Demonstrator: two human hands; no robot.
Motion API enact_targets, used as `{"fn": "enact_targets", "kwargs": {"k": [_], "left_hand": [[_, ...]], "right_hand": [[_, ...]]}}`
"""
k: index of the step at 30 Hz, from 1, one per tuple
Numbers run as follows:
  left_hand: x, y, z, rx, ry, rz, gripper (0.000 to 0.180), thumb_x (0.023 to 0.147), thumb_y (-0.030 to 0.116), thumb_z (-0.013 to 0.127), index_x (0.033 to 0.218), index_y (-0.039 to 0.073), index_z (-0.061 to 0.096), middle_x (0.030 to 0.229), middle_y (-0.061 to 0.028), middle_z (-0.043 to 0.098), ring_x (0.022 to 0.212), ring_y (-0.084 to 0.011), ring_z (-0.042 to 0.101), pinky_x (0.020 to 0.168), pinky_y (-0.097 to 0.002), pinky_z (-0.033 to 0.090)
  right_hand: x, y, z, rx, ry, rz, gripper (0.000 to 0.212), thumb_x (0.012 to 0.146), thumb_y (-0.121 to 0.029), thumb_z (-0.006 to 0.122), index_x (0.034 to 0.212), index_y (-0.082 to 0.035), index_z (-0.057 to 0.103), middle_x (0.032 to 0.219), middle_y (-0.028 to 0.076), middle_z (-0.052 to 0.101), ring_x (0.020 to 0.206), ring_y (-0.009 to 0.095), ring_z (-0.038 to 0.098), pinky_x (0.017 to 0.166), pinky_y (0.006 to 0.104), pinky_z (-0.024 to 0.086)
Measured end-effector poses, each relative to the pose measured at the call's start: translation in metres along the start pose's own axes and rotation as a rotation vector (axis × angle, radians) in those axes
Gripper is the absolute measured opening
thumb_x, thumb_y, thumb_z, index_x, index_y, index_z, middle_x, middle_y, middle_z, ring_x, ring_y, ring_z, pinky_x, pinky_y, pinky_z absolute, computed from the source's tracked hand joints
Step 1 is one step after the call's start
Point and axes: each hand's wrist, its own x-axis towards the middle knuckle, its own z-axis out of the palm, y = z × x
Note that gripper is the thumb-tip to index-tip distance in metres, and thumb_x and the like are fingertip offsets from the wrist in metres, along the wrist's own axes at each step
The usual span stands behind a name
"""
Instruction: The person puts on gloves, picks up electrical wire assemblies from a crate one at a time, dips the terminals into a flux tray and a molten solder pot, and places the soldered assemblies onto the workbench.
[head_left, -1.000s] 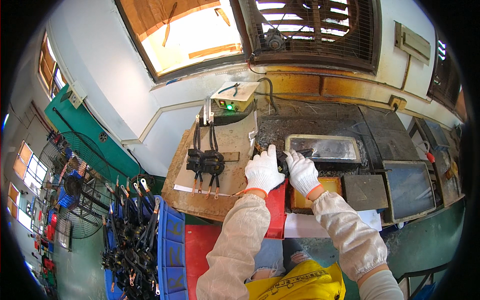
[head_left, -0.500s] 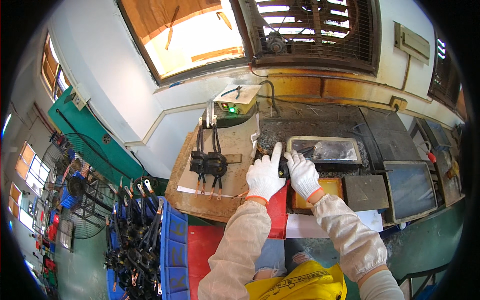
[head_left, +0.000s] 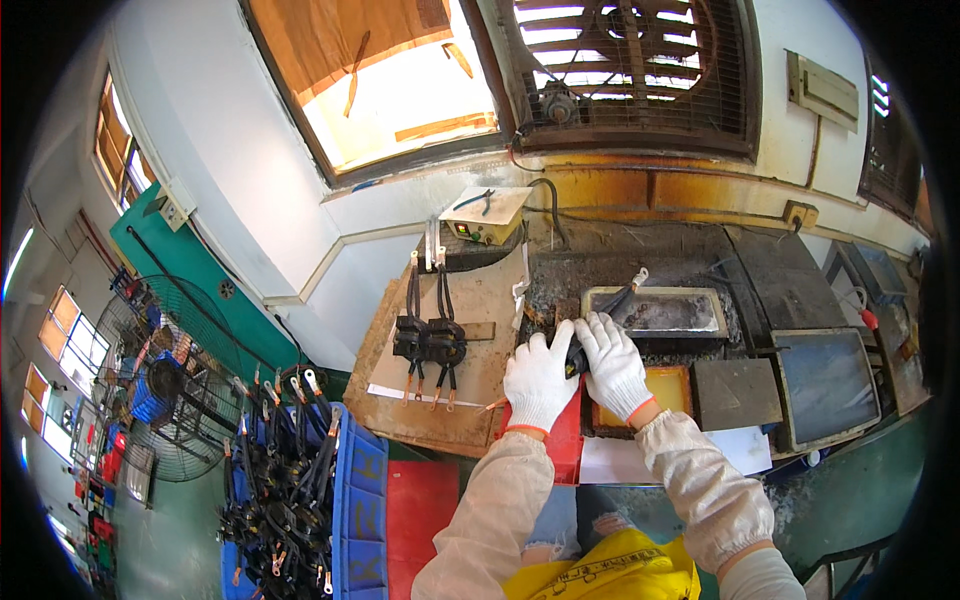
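Between my two white-gloved hands is a black coil part with cable leads. My left hand closes on its left side, and my right hand grips it from the right. The fingers hide most of its body. Its black leads rise past my right fingertips to a silvery ring terminal, tilted up over the far edge of a rectangular metal pot with a grey, shiny surface inside. Left of my hands, two similar black coil parts lie on a cardboard-covered board, copper ends toward me.
A small box with pliers on top stands behind the board. Near my right wrist are a tray of yellowish material and a dark block. A blue crate full of coil parts stands lower left, by a caged fan.
The ring terminal has come up from low over the pot's surface to above its far edge. Both hands still hold the part. The box's green light no longer glows brightly.
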Motion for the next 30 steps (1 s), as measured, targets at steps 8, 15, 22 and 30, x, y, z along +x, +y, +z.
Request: {"fn": "enact_targets", "kwargs": {"k": [8,15,22,30], "left_hand": [[-0.014,-0.006,0.009,-0.088,0.124,-0.073,0.078,0.074,0.034,0.08,0.144,0.03,0.045,0.12,-0.0114,0.06,0.103,-0.0343,0.062,0.083,-0.0496,0.053],[-0.014,0.001,0.014,-0.054,0.122,-0.121,0.081,0.074,0.036,0.081,0.146,0.03,0.043,0.12,-0.0118,0.06,0.103,-0.0345,0.063,0.083,-0.0497,0.053],[-0.013,0.0,0.018,0.049,0.149,-0.125,0.085,0.073,0.041,0.082,0.148,0.031,0.041,0.118,-0.011,0.06,0.099,-0.0317,0.064,0.08,-0.0472,0.054],[-0.007,0.009,0.025,0.182,0.164,-0.163,0.095,0.069,0.049,0.083,0.151,0.027,0.039,0.104,-0.0093,0.056,0.082,-0.0261,0.061,0.065,-0.0409,0.053]], "right_hand": [[0.015,-0.004,-0.025,0.071,0.25,-0.073,0.071,0.073,-0.008,0.062,0.142,-0.001,0.045,0.143,0.023,0.049,0.133,0.042,0.047,0.113,0.0506,0.037],[0.014,0.002,-0.011,0.08,0.138,-0.18,0.056,0.071,-0.003,0.065,0.127,-0.006,0.059,0.137,0.017,0.058,0.131,0.035,0.052,0.112,0.0488,0.04],[0.006,-0.013,0.009,1.006,0.133,0.723,0.043,0.09,-0.018,0.068,0.127,0.001,0.057,0.119,0.018,0.069,0.109,0.029,0.067,0.099,0.0384,0.05],[0.051,-0.015,0.044,1.268,-0.012,0.862,0.039,0.092,-0.019,0.071,0.125,-0.001,0.06,0.11,0.009,0.07,0.092,0.016,0.063,0.081,0.0305,0.051]]}}
